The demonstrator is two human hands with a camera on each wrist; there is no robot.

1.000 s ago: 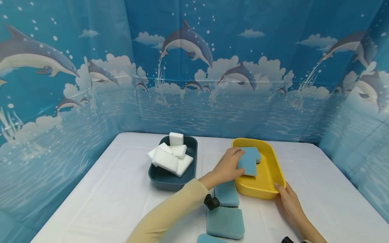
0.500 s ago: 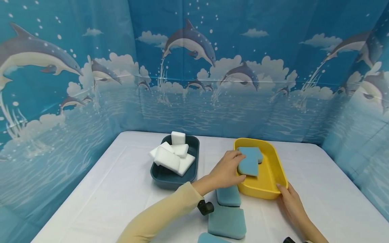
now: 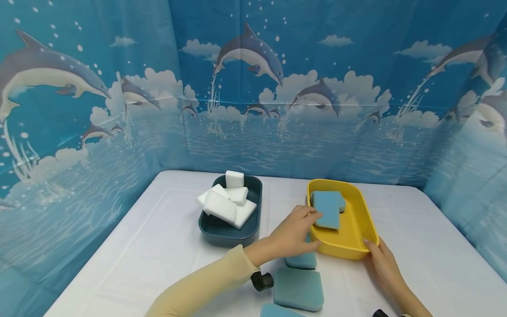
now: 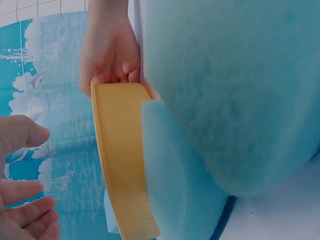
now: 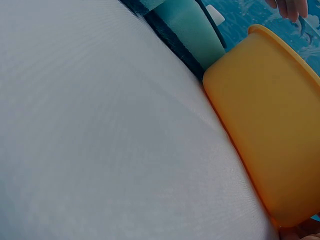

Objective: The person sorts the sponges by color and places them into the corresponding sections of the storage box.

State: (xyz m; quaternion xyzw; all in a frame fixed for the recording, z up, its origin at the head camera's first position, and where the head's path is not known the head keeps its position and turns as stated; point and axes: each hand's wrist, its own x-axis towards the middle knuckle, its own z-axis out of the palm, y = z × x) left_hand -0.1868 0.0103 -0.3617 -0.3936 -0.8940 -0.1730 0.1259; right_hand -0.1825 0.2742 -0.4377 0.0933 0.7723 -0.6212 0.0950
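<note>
My left hand (image 3: 291,235) hovers by the near left side of a yellow tray (image 3: 354,235), thumb and fingers spread with nothing between them. In the left wrist view, its fingers (image 4: 30,210) stand apart from the tray. My right hand (image 3: 386,266) grips the tray's near right corner, thumb over the rim. Blue sponges (image 3: 328,213) lie stacked toward the left inside the tray. On the table in front, a row of blue-green sponges runs toward me: one (image 3: 303,260) partly under the left hand, a middle one (image 3: 299,288), and one (image 3: 277,311) cut off by the frame.
Left of the tray stands a dark teal tray (image 3: 251,226) with several white sponges (image 3: 222,207) piled in it, some over its rim. A white cloth covers the table (image 3: 158,246). Dolphin-print curtains (image 3: 253,145) enclose the back and sides.
My left hand has drawn back toward me from the blue sponge in the yellow tray, its fingers spreading. The right hand keeps its hold on the tray. The head view has shifted slightly.
</note>
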